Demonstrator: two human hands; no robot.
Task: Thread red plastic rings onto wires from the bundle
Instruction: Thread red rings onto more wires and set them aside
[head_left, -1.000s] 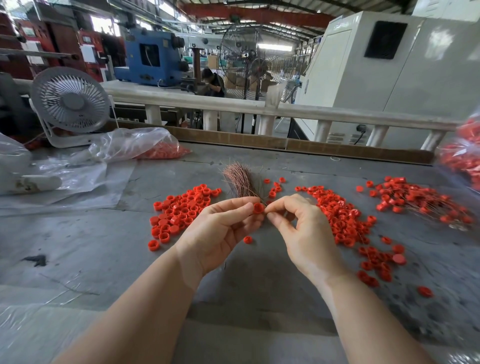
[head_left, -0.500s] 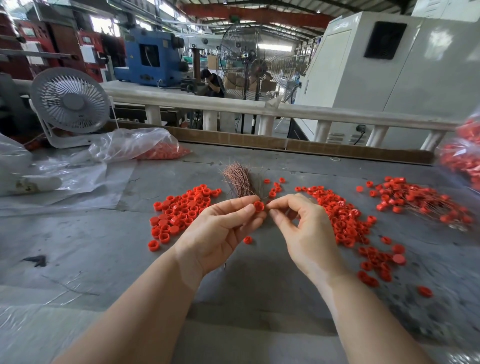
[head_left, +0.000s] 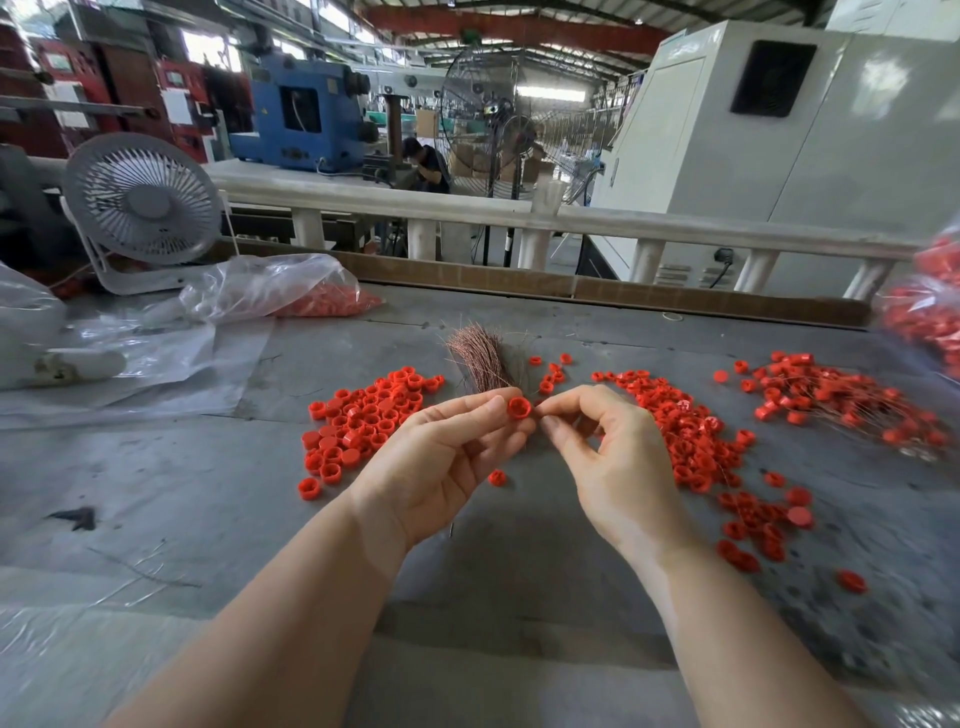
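Fingertips (head_left: 496, 404) of the left hand (head_left: 441, 457) pinch a red ring (head_left: 518, 408) just in front of the wire bundle (head_left: 480, 358). Right hand (head_left: 613, 457), thumb and forefinger pinched together, touches the ring's right side; any wire held is too fine to see.

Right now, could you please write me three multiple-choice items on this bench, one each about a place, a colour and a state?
1. Where does the wire bundle lie?
A. just beyond the hands
B. beside the white fan
C. inside the plastic bag

2. What colour are the loose rings on the table?
A. blue
B. red
C. white

3. What is the left hand doing?
A. resting flat on the table
B. pinching one ring
C. gripping the plastic bag

Answers: 1 A, the coppery strands fan out on the table behind the fingertips. 2 B, every pile is bright red. 3 B, its thumb and fingers pinch a single ring, with the right hand pinched close beside it.
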